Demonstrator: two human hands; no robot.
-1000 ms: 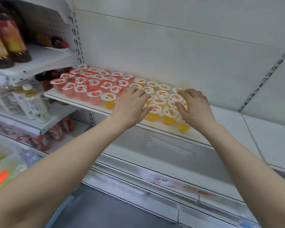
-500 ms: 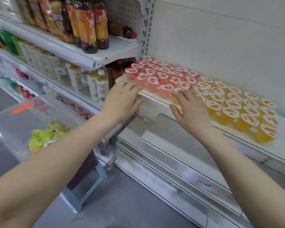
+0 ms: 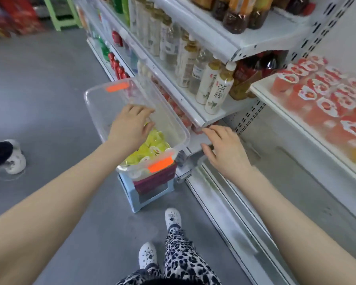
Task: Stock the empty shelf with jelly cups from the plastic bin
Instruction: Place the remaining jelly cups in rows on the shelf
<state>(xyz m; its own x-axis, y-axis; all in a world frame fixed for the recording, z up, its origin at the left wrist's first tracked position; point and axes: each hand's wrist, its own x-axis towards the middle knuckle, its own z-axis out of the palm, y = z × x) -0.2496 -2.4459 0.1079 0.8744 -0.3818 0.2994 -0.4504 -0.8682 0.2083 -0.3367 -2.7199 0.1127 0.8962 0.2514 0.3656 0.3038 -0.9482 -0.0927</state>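
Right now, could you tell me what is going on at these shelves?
A person is restocking. Their left hand reaches into the clear plastic bin with orange latches, just above the yellow jelly cups, with no cup visibly gripped. Their right hand hovers open beside the bin. Red jelly cups already fill part of the white shelf.

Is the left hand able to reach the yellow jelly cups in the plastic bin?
Probably yes: the left hand hovers over the open plastic bin, just above the yellow jelly cups; nothing covers them.
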